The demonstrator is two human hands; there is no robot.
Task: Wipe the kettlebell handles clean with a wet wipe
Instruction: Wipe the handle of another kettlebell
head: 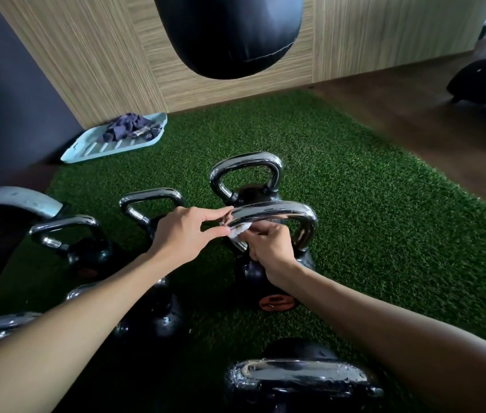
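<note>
Several black kettlebells with chrome handles stand on green turf. The middle kettlebell (277, 281) has a wide chrome handle (283, 211). My right hand (268, 248) presses a small white wet wipe (240, 231) against the underside of that handle's left corner. My left hand (189, 231) pinches the same corner from the left, thumb and forefinger touching the handle and the wipe. Another kettlebell (247, 177) stands just behind. A wet-looking handle (301, 375) belongs to the nearest kettlebell at the bottom.
More kettlebells (66, 236) line the left side, partly under my left forearm. A light blue tray (116, 141) holding dark cloths lies by the wooden wall. A black punching bag (229, 34) hangs overhead. Wooden floor lies to the right of the turf (384, 204).
</note>
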